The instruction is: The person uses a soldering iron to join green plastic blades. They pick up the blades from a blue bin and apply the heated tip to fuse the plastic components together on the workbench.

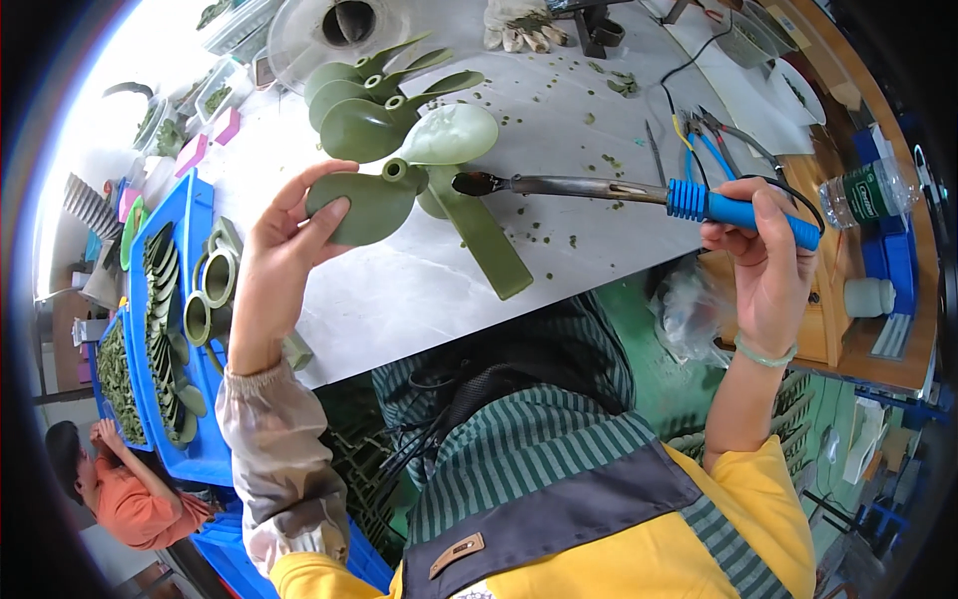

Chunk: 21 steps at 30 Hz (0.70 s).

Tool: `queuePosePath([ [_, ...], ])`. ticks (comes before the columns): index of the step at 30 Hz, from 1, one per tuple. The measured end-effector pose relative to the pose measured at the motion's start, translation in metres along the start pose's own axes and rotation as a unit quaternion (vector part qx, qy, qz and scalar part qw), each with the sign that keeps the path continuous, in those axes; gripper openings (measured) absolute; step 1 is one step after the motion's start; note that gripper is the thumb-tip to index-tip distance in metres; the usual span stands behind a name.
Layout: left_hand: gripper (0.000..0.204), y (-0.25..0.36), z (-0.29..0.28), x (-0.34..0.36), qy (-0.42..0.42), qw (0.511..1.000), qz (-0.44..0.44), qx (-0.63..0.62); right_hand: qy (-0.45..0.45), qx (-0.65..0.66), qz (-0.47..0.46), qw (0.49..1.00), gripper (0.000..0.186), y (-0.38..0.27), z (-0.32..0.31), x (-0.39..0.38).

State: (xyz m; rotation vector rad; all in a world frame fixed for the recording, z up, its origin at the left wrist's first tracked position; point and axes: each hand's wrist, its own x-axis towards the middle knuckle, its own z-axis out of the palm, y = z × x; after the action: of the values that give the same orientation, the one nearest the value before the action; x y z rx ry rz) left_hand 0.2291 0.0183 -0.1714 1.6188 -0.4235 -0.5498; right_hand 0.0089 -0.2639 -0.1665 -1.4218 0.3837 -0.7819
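– Grey-and-green striped apron [529, 439] fills the near side, white worktable [389, 329] beyond it. Status, left to right?

– Blue tray [200, 457] far left, loaded with curved green blades [165, 329], role unclear. Next, a stack of olive propellers [357, 132], three hubs visible; can't tell finished from waiting. Right in front of that stack: the three-blade propeller [399, 185], held up over the table

– How far along is that one?

– Mid-work, my read. All three blades on the hub, dark spoon-shaped tip [477, 184] at the root of the lower-right blade. Touching or just clear, can't tell. Green scraps [574, 241] to its right suggest some material is already off. What's left on it doesn't show

– Hands?

– Left hand [284, 235]: thumb in front, fingers behind, pinching the left blade near its outer end. Forearm runs up from the lower edge in a camo oversleeve [284, 464]. Right hand [766, 265]: fingers curled round the blue handle of a soldering-iron-type tool [599, 188], thumb over the top, shaft pointing left and near level. Forearm rises from lower right, pale green bangle [764, 352] at the wrist
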Motion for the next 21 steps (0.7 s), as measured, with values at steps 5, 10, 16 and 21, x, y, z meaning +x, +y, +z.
queuePosePath([
  [5, 0.024, -0.014, -0.007, 0.027, -0.019, 0.999, -0.026, 0.023, -0.010, 0.012, -0.010, 1.000, 0.026, 0.001, -0.004, -0.005],
  [10, 0.027, -0.015, -0.001, 0.039, 0.005, 0.999, -0.031, -0.029, 0.001, 0.021, -0.004, 1.000, 0.025, 0.004, -0.001, -0.009],
  [16, 0.025, -0.028, -0.008, 0.049, -0.001, 0.998, -0.033, -0.062, -0.004, 0.021, -0.010, 1.000, 0.023, 0.009, 0.003, -0.009],
  [21, 0.022, -0.032, -0.014, 0.048, -0.006, 0.992, -0.021, -0.126, -0.011, 0.016, -0.024, 1.000, 0.024, 0.015, 0.010, -0.008],
])
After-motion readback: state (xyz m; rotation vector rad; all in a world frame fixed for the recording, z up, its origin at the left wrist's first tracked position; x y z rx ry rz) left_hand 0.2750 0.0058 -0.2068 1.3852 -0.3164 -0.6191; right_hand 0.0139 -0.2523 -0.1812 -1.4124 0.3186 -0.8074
